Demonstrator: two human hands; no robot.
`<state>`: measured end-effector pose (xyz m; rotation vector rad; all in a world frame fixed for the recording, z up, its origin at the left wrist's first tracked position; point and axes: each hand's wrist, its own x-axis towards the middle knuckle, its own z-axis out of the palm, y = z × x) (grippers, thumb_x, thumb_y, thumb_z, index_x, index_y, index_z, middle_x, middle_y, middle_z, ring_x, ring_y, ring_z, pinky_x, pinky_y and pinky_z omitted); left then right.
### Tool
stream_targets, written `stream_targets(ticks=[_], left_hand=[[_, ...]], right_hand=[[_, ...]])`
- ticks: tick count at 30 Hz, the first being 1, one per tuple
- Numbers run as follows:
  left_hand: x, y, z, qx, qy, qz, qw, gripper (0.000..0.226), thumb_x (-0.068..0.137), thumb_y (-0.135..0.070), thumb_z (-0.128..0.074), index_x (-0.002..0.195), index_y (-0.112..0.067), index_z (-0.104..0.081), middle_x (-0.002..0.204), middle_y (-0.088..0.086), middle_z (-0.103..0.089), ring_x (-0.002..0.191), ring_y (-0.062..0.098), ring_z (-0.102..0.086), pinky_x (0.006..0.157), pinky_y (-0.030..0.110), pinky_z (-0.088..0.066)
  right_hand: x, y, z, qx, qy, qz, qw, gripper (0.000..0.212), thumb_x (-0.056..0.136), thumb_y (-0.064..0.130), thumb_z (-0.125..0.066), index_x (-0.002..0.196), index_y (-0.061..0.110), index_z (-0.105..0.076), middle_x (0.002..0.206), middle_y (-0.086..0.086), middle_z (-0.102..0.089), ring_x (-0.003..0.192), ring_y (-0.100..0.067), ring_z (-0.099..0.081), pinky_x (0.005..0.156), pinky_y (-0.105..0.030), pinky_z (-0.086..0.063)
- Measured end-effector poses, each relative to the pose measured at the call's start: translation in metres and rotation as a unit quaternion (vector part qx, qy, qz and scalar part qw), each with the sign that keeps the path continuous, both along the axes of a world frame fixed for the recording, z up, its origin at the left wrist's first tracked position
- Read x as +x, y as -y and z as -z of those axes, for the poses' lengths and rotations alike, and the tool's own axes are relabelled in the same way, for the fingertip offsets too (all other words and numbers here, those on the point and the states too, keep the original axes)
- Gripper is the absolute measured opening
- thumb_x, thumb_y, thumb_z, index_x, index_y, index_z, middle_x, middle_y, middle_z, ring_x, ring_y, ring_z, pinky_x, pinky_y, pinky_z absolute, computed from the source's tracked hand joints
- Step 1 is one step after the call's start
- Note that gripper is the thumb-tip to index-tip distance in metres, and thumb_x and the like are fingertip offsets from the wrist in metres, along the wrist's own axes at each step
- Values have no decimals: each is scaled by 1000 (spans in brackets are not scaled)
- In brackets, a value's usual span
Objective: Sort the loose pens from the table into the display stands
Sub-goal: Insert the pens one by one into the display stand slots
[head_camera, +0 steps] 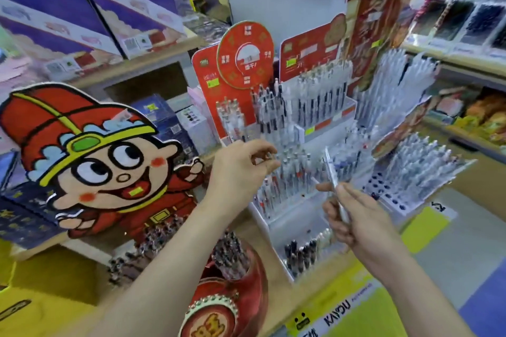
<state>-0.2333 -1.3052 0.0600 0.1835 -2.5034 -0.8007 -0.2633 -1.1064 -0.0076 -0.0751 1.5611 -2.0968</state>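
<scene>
Just before the white display stand (276,223), a pale pen (330,169) tilts near upright, pinched in the right hand (356,221); the left hand (241,169) hovers over the rows, fingers curled, around what I cannot tell; placing looks underway; next likely calls for a matching free slot.

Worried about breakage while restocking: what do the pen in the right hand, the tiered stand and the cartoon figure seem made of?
The pen in the right hand looks like glossy plastic: pale, partly see-through barrel. The tiered stand seems smooth white plastic, its walls faintly translucent. The cartoon figure looks like flat printed card with a cut outline, though blur leaves that open.
</scene>
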Motion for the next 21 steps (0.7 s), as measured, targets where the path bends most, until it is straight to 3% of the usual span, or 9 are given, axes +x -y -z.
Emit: stream_targets(ticks=[5, 12, 16, 19, 21], left_hand=[[-10, 1, 21, -49, 42, 7, 998, 18, 79, -30, -77, 96, -23, -74, 72, -28, -49, 72, 0, -43, 68, 16, -35], [-19, 3, 27, -7, 61, -21, 998, 22, 77, -35, -78, 97, -27, -74, 85, -10, -66, 82, 3, -56, 80, 24, -48], [-22, 2, 30, 15, 49, -52, 997, 21, 75, -36, -79, 94, -27, -74, 85, -9, -67, 76, -4, -55, 75, 20, -46], [-21, 1, 33, 31, 41, -58, 997, 20, 75, -33, -80, 93, -24, -74, 84, -9, -67, 77, 3, -60, 76, 24, -50], [-20, -2, 36, -9, 52, -46, 998, 20, 76, -31, -79, 93, -21, -75, 80, -10, -65, 80, 11, -59, 75, 28, -49]], right_hand=[[-11, 2, 5, 4, -1, -24, 1000, 26, 103, 22, -42, 107, 11, -65, 62, -1, -46, 46, -10, -30, 39, -20, -24], [-19, 5, 7, 11, 4, -53, 999, 25, 101, 22, -44, 108, 10, -66, 63, 0, -45, 47, -10, -31, 41, -19, -23], [-20, 7, 7, 14, 4, -62, 998, 24, 100, 22, -47, 108, 11, -66, 63, 0, -46, 48, -9, -32, 42, -20, -22], [-23, 7, 7, 13, 6, -64, 998, 24, 100, 22, -48, 108, 11, -67, 63, 0, -45, 49, -10, -31, 43, -20, -22], [-24, 7, 7, 12, 4, -66, 998, 24, 99, 22, -49, 109, 11, -67, 64, 0, -45, 50, -10, -32, 44, -20, -22]])
